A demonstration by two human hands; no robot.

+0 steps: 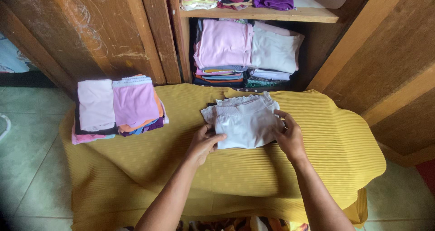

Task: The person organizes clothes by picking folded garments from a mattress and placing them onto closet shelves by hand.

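A small white garment [244,122] with a frilled edge lies folded on a yellow cloth [149,167] that covers a low surface. My left hand [203,142] grips its lower left edge, thumb on top. My right hand [288,136] holds the right edge, fingers curled over the fabric. Both hands press the garment flat against the cloth.
Two stacks of folded clothes [118,107], pink and lilac on top, sit at the cloth's left end. An open wooden wardrobe [113,36] stands behind, its shelves [258,14] packed with folded clothes [247,52]. Green floor tiles [27,140] surround the cloth.
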